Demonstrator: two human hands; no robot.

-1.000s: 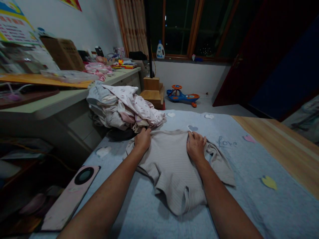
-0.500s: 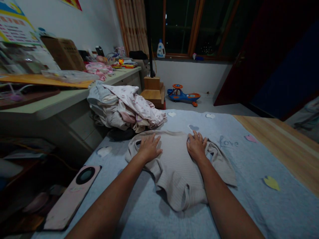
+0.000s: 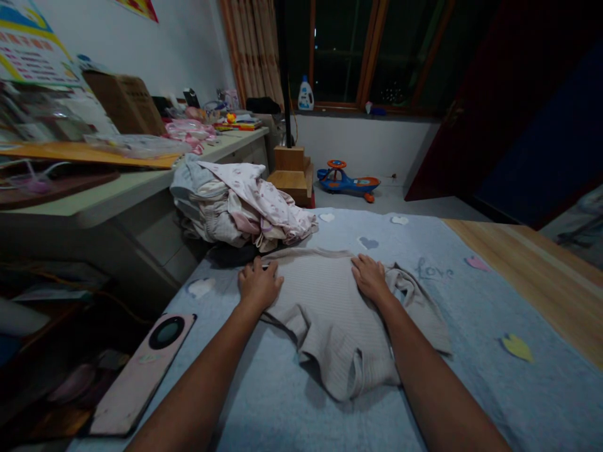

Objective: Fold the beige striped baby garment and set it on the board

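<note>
A light grey ribbed garment (image 3: 325,282), like a knit top, lies spread on the bed with its lower part rumpled toward me. My left hand (image 3: 259,285) presses down on its far left side, fingers apart and slightly bent, covering that edge. On the garment's right side rests my right hand (image 3: 370,276), palm down with fingers loosely extended. A bunched grey sleeve lies to the right of that hand. Whether any fabric is caught under the fingertips is hidden.
A heap of clothes (image 3: 245,201) sits at the bed's far left corner. A phone (image 3: 136,383) lies at the left edge of the blue bedspread (image 3: 471,376). The cluttered desk (image 3: 117,194) borders the left. A ride-on toy (image 3: 348,182) stands on the floor beyond.
My left hand has slid left to the garment's outer edge and now covers the part that stuck out there. My right hand has shifted slightly, its fingers closer together.
</note>
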